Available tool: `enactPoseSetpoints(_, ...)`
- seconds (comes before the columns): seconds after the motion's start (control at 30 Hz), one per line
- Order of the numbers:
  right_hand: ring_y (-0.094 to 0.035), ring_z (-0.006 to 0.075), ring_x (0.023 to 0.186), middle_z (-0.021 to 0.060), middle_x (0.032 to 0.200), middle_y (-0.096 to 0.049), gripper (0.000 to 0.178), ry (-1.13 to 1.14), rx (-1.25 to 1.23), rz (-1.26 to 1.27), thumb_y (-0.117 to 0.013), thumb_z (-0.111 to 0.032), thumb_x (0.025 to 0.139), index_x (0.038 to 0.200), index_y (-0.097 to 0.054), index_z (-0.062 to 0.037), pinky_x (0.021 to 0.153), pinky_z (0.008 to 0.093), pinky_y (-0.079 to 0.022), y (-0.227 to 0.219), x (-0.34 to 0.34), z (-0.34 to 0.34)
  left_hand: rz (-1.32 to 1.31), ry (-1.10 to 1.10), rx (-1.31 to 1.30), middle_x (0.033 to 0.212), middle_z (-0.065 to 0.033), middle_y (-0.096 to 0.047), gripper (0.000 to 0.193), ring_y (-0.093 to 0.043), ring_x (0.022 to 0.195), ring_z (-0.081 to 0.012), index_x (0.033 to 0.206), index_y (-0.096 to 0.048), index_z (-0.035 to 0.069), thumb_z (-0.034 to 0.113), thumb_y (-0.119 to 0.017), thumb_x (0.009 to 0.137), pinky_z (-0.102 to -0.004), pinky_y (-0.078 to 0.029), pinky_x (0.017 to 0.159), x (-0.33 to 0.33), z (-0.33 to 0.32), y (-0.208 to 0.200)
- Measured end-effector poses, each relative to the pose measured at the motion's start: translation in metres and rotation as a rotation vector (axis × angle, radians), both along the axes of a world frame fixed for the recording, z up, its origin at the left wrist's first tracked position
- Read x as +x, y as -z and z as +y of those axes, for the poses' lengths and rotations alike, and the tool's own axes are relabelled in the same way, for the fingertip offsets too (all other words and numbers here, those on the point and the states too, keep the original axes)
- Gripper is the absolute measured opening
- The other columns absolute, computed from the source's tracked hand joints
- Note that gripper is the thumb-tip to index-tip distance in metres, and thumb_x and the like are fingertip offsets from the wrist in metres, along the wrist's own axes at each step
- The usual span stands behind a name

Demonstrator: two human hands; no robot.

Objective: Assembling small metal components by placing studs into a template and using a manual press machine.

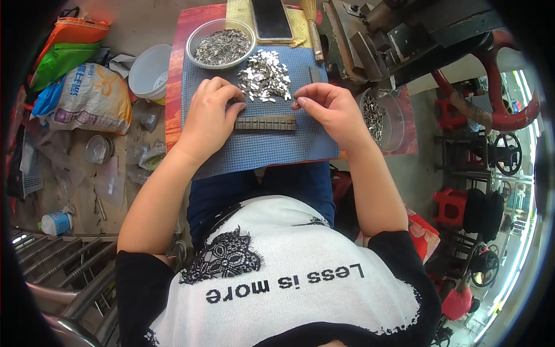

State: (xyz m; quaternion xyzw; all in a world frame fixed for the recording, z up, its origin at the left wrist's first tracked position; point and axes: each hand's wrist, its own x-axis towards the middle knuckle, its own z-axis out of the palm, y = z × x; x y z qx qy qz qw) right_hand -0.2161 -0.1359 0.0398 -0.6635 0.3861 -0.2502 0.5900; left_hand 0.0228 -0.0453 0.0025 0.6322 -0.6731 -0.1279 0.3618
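A slotted dark metal bar (265,123) lies crosswise on the blue textured mat (248,153). At its left end is my left hand (213,113), fingers curled, thumb and forefinger nearly together; whatever they hold is hidden. Off the bar's right end, my right hand (335,113) pinches thumb and forefinger together. Something small and dark shows at those fingertips, too small to name. Beyond the bar, between both hands, spreads a loose pile of small shiny metal pieces (266,75). Behind my left hand stands a clear round tub (189,51) filled with thin metal pieces.
A phone (272,20) and a brush (312,29) lie at the far edge. A heavy machine (370,52) with a red curved handle (491,113) rises at the right, above another clear tub (394,124) of metal pieces. A white bucket (144,72) and sacks (92,98) stand left.
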Motion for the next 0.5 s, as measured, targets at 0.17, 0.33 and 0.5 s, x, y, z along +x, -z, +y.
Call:
enactPoseSetpoints(0.17, -0.067, 0.0134, 0.093, 0.0061, 0.096, -0.072, 0.015, -0.002, 0.088, -0.063, -0.065, -0.005, 0.096, 0.107, -0.069, 0.003, 0.087, 0.0248, -0.05, -0.004, 0.002, 0.005, -0.019, -0.002, 0.016, 0.101, -0.0105, -0.06, 0.01, -0.056, 0.104, -0.0302, 0.095, -0.069, 0.002, 0.001, -0.069, 0.085, -0.0377, -0.046, 0.092, 0.002, 0.004, -0.002)
enactPoseSetpoints(0.33, -0.067, 0.0159, 0.091, 0.0061, 0.094, -0.071, 0.015, 0.02, -0.22, 0.212, -0.067, -0.009, 0.094, 0.104, -0.069, 0.0014, 0.084, 0.0271, -0.05, 0.016, 0.0, 0.003, -0.019, 0.054, 0.096, 0.108, -0.0114, -0.06, 0.012, -0.055, 0.11, -0.0308, 0.099, -0.069, 0.002, 0.001, -0.067, 0.086, -0.0369, -0.045, 0.096, 0.008, 0.005, -0.004)
enactPoseSetpoints(0.5, -0.06, 0.0331, 0.097, 0.0124, 0.095, -0.063, 0.011, -0.011, -0.793, 0.346, -0.071, -0.008, 0.084, 0.093, -0.071, -0.0029, 0.089, 0.041, -0.048, 0.025, 0.002, -0.001, -0.018, 0.015, 0.113, 0.107, -0.0109, -0.061, 0.013, -0.056, 0.108, -0.0293, 0.098, -0.069, 0.001, 0.007, -0.07, 0.087, -0.0363, -0.046, 0.095, 0.005, 0.001, -0.006)
